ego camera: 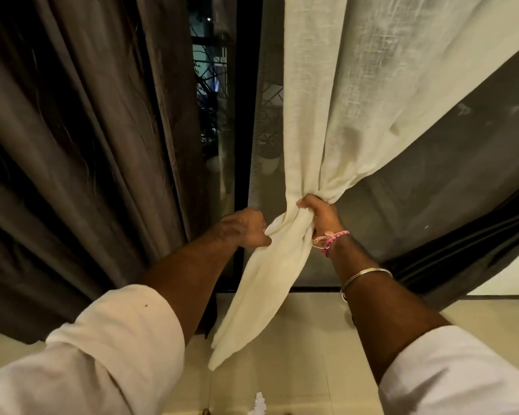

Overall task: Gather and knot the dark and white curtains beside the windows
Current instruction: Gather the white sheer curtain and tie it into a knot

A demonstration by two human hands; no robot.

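Observation:
The white curtain (336, 94) hangs in the middle and is bunched into a narrow rope at waist height. My right hand (318, 214) grips that bunch from the right side, fingers curled round it. My left hand (246, 227) pinches a fold of the same white cloth just to the left. The curtain's loose tail (252, 307) hangs down toward the floor. A dark brown curtain (81, 151) hangs in folds on the left, apart from both hands. Another dark curtain (462, 253) is swept off to the lower right.
Behind the curtains stands a black window frame (243, 115) with a mesh screen (267, 130) and night outside. Pale floor tiles (312, 339) lie below. A small white scrap (259, 402) lies on the floor near the bottom edge.

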